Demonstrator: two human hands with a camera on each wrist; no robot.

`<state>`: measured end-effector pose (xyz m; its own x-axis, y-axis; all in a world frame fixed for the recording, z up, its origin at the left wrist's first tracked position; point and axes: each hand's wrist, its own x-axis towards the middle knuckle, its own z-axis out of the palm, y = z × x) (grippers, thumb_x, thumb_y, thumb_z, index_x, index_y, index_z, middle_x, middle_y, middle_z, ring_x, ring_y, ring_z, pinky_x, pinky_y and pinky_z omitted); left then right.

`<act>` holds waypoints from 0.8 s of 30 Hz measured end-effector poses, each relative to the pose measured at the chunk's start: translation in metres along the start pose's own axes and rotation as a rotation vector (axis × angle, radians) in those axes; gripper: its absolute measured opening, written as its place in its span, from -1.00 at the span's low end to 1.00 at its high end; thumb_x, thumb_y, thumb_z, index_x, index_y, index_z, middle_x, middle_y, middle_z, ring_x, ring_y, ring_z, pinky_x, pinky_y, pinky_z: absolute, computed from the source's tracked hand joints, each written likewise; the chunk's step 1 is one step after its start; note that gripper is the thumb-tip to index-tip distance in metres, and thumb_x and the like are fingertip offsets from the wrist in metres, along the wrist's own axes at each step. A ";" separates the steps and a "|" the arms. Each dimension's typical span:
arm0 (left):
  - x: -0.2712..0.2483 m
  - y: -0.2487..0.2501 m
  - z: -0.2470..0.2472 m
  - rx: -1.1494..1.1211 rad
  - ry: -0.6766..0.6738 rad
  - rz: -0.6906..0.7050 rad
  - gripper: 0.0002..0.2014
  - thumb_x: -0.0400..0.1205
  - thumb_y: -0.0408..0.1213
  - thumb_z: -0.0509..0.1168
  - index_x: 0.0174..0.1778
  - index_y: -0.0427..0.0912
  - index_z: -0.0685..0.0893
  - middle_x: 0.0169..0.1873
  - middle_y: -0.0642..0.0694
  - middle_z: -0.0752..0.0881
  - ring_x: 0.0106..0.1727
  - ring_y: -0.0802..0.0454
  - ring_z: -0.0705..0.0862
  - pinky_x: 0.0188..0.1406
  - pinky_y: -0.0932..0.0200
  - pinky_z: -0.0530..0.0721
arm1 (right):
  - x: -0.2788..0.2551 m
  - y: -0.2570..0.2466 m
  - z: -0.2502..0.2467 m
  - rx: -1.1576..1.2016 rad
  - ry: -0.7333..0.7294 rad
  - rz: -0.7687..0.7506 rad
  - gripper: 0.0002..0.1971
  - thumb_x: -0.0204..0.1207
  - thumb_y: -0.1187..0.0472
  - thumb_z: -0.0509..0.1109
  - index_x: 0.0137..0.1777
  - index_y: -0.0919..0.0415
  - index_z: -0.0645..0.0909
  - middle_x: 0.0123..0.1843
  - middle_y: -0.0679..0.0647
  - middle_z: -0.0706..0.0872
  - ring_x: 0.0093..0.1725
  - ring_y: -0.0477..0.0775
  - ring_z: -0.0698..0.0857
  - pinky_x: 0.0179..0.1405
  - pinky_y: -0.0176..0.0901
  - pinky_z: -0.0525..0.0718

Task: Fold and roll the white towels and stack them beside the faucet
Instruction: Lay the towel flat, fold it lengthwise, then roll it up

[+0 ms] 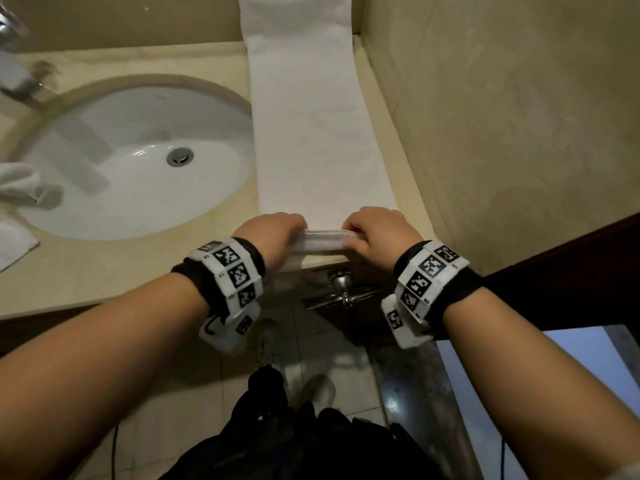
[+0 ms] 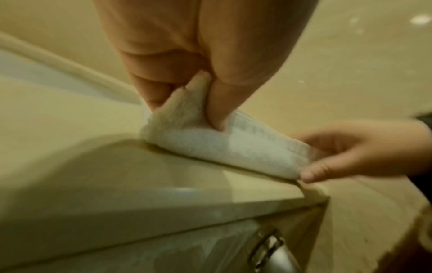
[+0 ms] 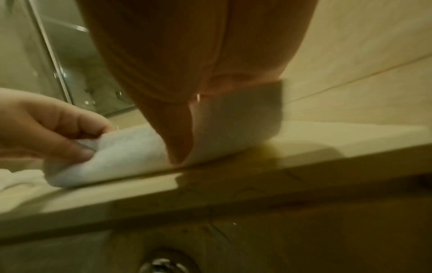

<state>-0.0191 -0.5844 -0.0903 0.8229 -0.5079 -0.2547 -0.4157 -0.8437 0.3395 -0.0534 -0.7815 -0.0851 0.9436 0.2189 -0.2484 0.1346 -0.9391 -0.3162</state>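
A long white towel (image 1: 311, 133), folded into a narrow strip, lies on the beige counter right of the sink and runs away from me up the back wall. Its near end is turned over into a small first roll (image 1: 322, 240) at the counter's front edge. My left hand (image 1: 273, 233) pinches the roll's left end (image 2: 187, 133) between thumb and fingers. My right hand (image 1: 374, 233) pinches its right end (image 3: 233, 129) the same way. The faucet (image 1: 14, 32) is at the far left, blurred and cut off.
The white oval sink (image 1: 138, 161) fills the counter's left half. More white towels (image 1: 17, 181) lie at the sink's left rim. A tiled wall (image 1: 502, 116) stands close on the right. Below the counter edge (image 1: 104, 306) are a metal door handle (image 1: 343, 292) and the floor.
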 end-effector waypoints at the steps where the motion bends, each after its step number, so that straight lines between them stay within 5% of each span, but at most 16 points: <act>1: 0.001 -0.007 -0.002 -0.044 -0.011 -0.046 -0.76 0.63 -0.31 0.15 0.19 -0.11 0.57 0.14 -0.21 0.67 0.13 -0.20 0.61 -0.01 0.13 0.43 | -0.001 0.005 -0.001 -0.105 -0.034 0.015 -0.74 0.52 0.03 0.28 0.15 0.08 0.58 0.13 0.09 0.63 0.17 0.17 0.57 0.14 0.01 0.42; 9: 0.006 -0.037 -0.013 -0.163 0.007 -0.155 -0.75 0.58 -0.31 0.26 0.17 -0.18 0.61 0.16 -0.18 0.67 0.18 -0.15 0.59 0.07 0.19 0.42 | 0.015 0.022 -0.005 0.174 0.006 0.358 -0.73 0.51 0.04 0.30 0.15 0.12 0.54 0.13 0.15 0.69 0.13 0.20 0.62 -0.03 -0.13 0.47; 14: 0.003 -0.037 -0.015 0.104 0.143 -0.009 -0.72 0.57 -0.25 0.27 0.19 -0.18 0.59 0.20 -0.21 0.59 0.19 -0.23 0.52 0.16 -0.03 0.49 | 0.019 0.018 -0.005 -0.248 0.227 0.173 -0.73 0.45 0.11 0.39 0.13 0.09 0.54 0.14 0.11 0.58 0.15 0.21 0.52 0.08 0.04 0.42; 17: 0.001 -0.037 -0.009 0.197 0.068 0.149 -0.75 0.62 -0.24 0.19 0.18 -0.16 0.62 0.18 -0.18 0.62 0.18 -0.19 0.53 0.17 -0.01 0.49 | 0.017 0.013 -0.001 -0.199 0.098 -0.013 -0.83 0.53 0.17 0.28 0.07 0.14 0.59 0.06 0.14 0.64 0.08 0.22 0.57 0.03 0.00 0.45; 21: -0.005 -0.043 -0.008 0.243 -0.049 0.158 -0.54 0.54 0.08 0.26 0.28 -0.07 0.52 0.23 -0.07 0.56 0.20 -0.12 0.53 0.20 0.02 0.51 | 0.004 0.015 0.004 -0.133 0.033 -0.002 -0.60 0.39 -0.10 0.42 0.15 0.09 0.56 0.11 0.05 0.61 0.11 0.13 0.57 0.11 -0.03 0.46; 24: -0.009 -0.050 -0.009 0.295 -0.040 0.229 -0.59 0.57 -0.11 0.24 0.35 -0.05 0.48 0.28 -0.07 0.54 0.22 -0.10 0.53 0.21 0.03 0.50 | 0.002 0.016 0.005 -0.182 0.085 -0.028 -0.67 0.40 0.14 0.41 0.18 0.11 0.56 0.16 0.08 0.64 0.12 0.17 0.59 0.12 -0.02 0.45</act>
<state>-0.0019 -0.5364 -0.0971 0.6824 -0.6906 -0.2394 -0.6858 -0.7183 0.1173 -0.0508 -0.7949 -0.0952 0.9598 0.2298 -0.1612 0.2064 -0.9670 -0.1492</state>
